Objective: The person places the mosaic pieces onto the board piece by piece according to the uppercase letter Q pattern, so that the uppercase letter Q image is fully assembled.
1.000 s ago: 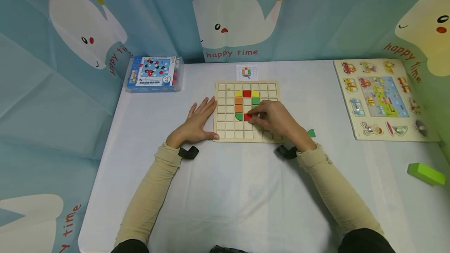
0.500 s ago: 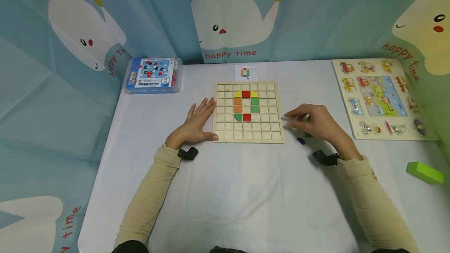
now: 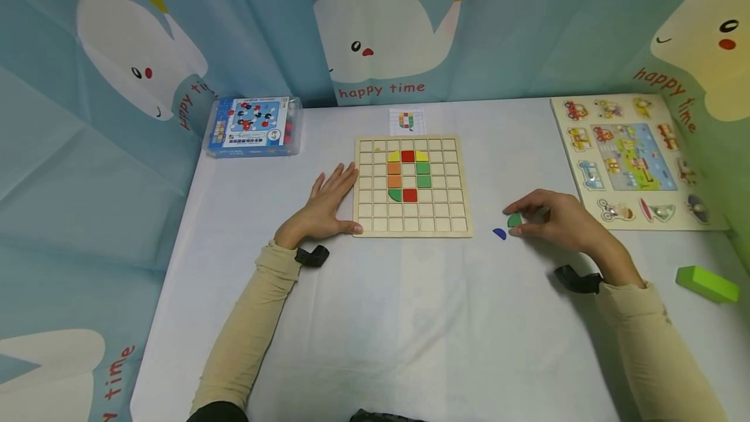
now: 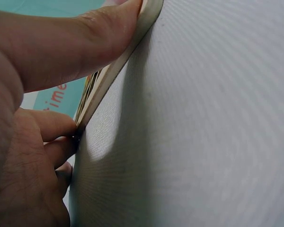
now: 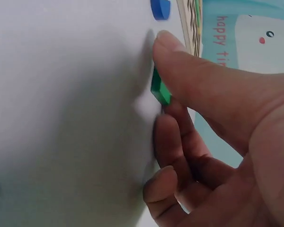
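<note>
A square wooden grid board (image 3: 439,211) lies on the table in the head view. Yellow, red, orange and green pieces form a ring in its cells, among them a red square (image 3: 409,195) at the bottom. My left hand (image 3: 324,209) rests at the board's left edge, fingers straight; in the left wrist view the thumb (image 4: 85,45) touches the board's side. To the right of the board, my right hand (image 3: 553,219) pinches a green quarter-circle piece (image 3: 514,220) between thumb and index finger. A small blue curved piece (image 3: 499,234) lies beside the thumb tip.
Behind the board lies a pattern card (image 3: 406,122). A clear-lidded blue box (image 3: 252,126) stands at the back left. A wooden picture puzzle (image 3: 638,161) lies at the right, with a green block (image 3: 707,284) nearer the front. A printed curtain (image 3: 263,31) hangs behind.
My right hand has left the red square in the board's bottom row and moved right to the green quarter-circle piece, now between its fingertips. My left hand has stayed at the board's edge.
</note>
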### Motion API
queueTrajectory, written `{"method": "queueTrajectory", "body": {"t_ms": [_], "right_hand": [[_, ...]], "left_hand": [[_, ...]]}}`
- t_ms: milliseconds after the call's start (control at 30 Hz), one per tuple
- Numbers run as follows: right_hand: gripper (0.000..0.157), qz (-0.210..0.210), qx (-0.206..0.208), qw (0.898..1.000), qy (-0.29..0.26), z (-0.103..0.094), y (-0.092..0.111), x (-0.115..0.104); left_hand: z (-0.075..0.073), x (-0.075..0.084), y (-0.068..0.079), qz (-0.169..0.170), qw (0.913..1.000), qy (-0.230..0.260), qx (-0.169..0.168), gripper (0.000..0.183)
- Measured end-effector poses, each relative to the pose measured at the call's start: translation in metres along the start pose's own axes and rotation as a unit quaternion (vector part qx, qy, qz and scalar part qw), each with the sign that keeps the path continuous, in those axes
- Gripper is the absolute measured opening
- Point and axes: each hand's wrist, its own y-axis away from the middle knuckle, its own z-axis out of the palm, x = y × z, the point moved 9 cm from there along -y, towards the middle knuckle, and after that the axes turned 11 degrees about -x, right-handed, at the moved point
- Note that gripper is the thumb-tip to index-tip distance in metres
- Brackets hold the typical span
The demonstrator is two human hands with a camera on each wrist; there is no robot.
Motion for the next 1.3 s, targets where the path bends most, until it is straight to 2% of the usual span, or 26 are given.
{"method": "queueTrajectory", "body": {"t_ms": [233, 567, 833, 1133, 1300], "right_hand": [[0.030, -0.010, 0.026, 1.000, 0.001, 0.002, 0.000, -0.003], [0.021, -0.016, 0.021, 0.999, 0.040, 0.006, 0.001, -0.009], [0.012, 0.005, 0.015, 0.998, 0.068, 0.010, 0.002, -0.010], [0.011, -0.011, 0.037, 0.996, 0.085, 0.007, 0.002, -0.014], [0.021, -0.012, 0.054, 0.996, 0.074, 0.004, 0.004, -0.013]], "left_hand": [[-0.001, -0.001, 0.000, 0.000, 1.0000, -0.001, 0.001, 0.123], [-0.002, 0.003, 0.002, 0.006, 1.0000, -0.002, 0.003, 0.120], [-0.003, 0.003, 0.002, 0.005, 0.9999, -0.007, 0.005, 0.120], [-0.001, -0.001, 0.000, 0.007, 0.9999, -0.011, 0.003, 0.121], [-0.001, -0.002, -0.001, 0.005, 0.9999, -0.010, 0.000, 0.122]]}}
